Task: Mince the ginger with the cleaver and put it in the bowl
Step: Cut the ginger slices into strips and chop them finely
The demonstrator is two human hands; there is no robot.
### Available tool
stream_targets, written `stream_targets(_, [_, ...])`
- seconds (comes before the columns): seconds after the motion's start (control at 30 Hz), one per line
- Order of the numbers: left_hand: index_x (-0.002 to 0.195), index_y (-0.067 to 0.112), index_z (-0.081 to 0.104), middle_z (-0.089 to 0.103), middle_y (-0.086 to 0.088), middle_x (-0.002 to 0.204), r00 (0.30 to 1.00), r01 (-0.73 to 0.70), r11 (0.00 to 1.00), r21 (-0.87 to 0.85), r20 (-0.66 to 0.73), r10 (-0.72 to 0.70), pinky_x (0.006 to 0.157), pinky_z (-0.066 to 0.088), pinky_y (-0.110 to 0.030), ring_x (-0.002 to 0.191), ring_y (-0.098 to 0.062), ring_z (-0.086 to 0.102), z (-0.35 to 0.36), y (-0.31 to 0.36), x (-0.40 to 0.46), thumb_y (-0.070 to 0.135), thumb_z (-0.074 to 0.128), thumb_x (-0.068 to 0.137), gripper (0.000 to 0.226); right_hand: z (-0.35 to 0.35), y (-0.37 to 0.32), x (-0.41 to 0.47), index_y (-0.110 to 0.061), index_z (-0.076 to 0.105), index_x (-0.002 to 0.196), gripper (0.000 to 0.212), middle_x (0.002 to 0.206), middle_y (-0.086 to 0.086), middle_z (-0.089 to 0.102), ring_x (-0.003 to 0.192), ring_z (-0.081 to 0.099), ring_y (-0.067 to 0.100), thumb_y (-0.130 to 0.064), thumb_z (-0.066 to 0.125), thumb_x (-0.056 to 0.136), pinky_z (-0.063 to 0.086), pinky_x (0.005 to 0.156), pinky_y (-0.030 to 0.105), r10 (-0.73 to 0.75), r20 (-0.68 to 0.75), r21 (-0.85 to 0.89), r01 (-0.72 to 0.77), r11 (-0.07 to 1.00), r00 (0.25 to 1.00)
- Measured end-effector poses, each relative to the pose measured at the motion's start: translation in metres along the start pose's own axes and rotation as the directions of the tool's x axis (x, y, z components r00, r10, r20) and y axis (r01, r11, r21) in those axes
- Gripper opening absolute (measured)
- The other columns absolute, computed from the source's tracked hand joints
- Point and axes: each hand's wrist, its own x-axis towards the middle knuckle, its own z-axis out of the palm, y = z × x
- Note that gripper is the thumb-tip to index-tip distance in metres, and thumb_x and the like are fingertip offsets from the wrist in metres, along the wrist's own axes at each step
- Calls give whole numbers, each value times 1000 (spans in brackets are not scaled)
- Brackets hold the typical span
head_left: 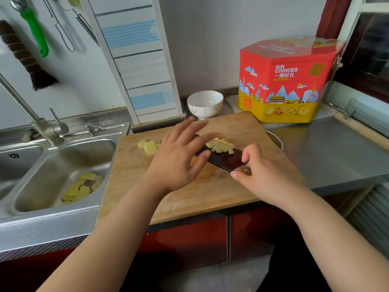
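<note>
Pale yellow minced ginger (220,146) on dark cleaver (223,160); white bowl (204,103); red-and-yellow cookie tin (286,81); tan wooden board (210,186).

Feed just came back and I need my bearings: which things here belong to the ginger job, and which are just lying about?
Job:
- cleaver, gripped by right hand
- minced ginger piled on the blade
- ginger slices not yet minced
- bowl, empty
- board
- left hand, open beside the pile

Lying about:
- cookie tin
- peelings in the sink
- tap
- brush

On the surface (328,148), the cutting board (210,192) lies right of the sink (63,165), with the bowl (204,103) behind it and the cookie tin (284,85) right of the bowl.
</note>
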Motion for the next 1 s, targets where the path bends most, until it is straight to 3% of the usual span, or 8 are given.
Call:
stream_targets(0.13, [146, 37, 35, 19, 2, 160, 949, -122, 986, 115, 304, 82, 119, 10, -49, 148, -28, 8, 24, 17, 14, 49, 16, 100, 51, 8, -3, -3, -27, 23, 97, 38, 73, -11, 46, 59, 46, 8, -46, 56, 94, 38, 53, 31, -31, -8, 44, 32, 999, 999])
stream_targets(0.23, [147, 43, 28, 10, 4, 162, 902, -191, 967, 169, 419, 105, 119, -1, -50, 149, -28, 0, 38, 19, 24, 49, 7, 100, 51, 9, -3, -6, -25, 24, 98, 39, 74, -10, 46, 60, 45, 10, -46, 56, 94, 36, 51, 31, -59, -36, 5, 60, 998, 998])
stream_targets(0.33, [148, 50, 7, -3, 7, 162, 853, -184, 965, 188, 519, 61, 118, -7, -51, 148, -26, -10, 47, 14, 34, 49, 2, 100, 49, 9, 0, -10, -26, 23, 98, 38, 74, -9, 47, 61, 47, 11, -45, 55, 94, 40, 55, 34, -54, -41, 8, 54, 998, 998])
stream_targets(0.43, [148, 52, -5, -10, 8, 161, 804, -162, 968, 194, 595, 15, 117, -6, -53, 147, -25, -15, 49, 8, 47, 49, 1, 99, 48, 9, 5, -14, -25, 23, 100, 35, 67, -12, 39, 55, 38, 4, -42, 54, 96, 31, 48, 28, -34, -42, 25, 35, 999, 999])
stream_targets(0.6, [148, 50, -4, -12, 7, 161, 749, -102, 976, 195, 660, -54, 117, -9, -53, 147, -25, -16, 54, 2, 71, 50, 2, 99, 49, 6, 16, -21, -27, 21, 101, 35, 68, -9, 42, 54, 39, 4, -44, 51, 97, 25, 45, 25, -1, -77, 3, 1, 1000, 997])
stream_targets(0.87, [148, 50, -1, -11, 7, 162, 693, -38, 982, 187, 713, -109, 117, -8, -53, 147, -26, -15, 69, -13, 89, 51, 2, 100, 48, 1, 35, -33, -30, 21, 100, 38, 81, -8, 46, 71, 49, 11, -45, 55, 94, 38, 54, 28, 12, -85, 19, -11, 1000, 996])
stream_targets(1.0, [150, 48, 2, -8, 7, 162, 684, 75, 973, 217, 699, -209, 118, -7, -52, 148, -26, -12, 75, -30, 92, 53, 1, 99, 51, -6, 39, -37, -31, 20, 98, 39, 88, -7, 50, 69, 48, 10, -47, 56, 93, 30, 50, 23, 8, -84, -20, -10, 1000, 996])
